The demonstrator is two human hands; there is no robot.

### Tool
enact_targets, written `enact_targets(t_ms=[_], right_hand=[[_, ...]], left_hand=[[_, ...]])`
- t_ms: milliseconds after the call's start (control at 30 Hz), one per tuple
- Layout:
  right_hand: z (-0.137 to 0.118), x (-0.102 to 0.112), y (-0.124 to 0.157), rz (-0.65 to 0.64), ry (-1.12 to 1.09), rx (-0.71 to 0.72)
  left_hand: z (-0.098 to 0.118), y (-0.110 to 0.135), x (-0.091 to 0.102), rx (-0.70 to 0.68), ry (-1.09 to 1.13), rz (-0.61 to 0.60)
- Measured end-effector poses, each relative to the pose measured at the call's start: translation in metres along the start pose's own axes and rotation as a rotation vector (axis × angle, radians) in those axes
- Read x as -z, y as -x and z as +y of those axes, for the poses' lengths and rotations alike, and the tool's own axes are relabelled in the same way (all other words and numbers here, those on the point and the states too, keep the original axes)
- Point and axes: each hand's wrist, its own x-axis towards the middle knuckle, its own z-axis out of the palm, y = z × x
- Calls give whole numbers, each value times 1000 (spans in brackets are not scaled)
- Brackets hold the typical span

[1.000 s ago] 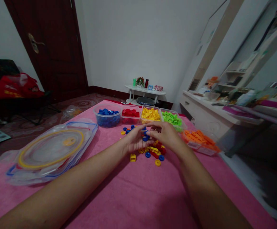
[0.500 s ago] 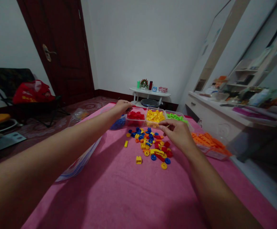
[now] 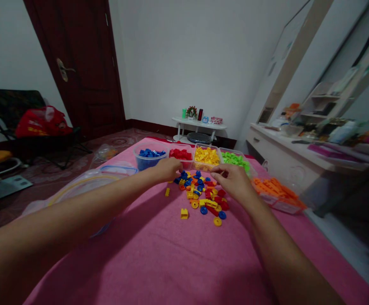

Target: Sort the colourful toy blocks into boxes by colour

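Note:
My left hand (image 3: pixel 169 169) is at the far left edge of a mixed pile of toy building blocks (image 3: pixel 200 186), in front of the tub of red blocks (image 3: pixel 180 162). Its fingers point down toward blue pieces, and their tips are mostly hidden. To the right of the pile, my right hand (image 3: pixel 233 178) hovers with thumb and forefinger drawn together. Whatever lies between them is too small to make out. Closer to me, a yellow block (image 3: pixel 184 213) and a yellow wheel (image 3: pixel 217 221) lie apart from the pile.
Clear tubs hold blue blocks (image 3: pixel 151 154), yellow blocks (image 3: pixel 206 156), green blocks (image 3: pixel 235 160) and orange strips (image 3: pixel 278 190). A clear plastic bag (image 3: pixel 86 182) lies left on the pink cloth (image 3: pixel 178 258). A white dresser (image 3: pixel 286 148) stands to the right.
My left hand has come down and nearer from between the blue and red tubs to the pile's edge, uncovering the blue tub. My right hand has barely moved.

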Motion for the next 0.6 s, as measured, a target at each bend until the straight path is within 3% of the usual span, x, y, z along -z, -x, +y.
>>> enact_targets(t_ms=[133, 333, 600], right_hand=[[-3, -18, 4, -65, 51, 48], [-5, -52, 16, -296, 225, 88], [4, -54, 17, -286, 259, 11]], left_hand=[[4, 5, -16, 66, -77, 0], [10, 5, -6, 113, -93, -37], [8, 7, -16, 85, -101, -63]])
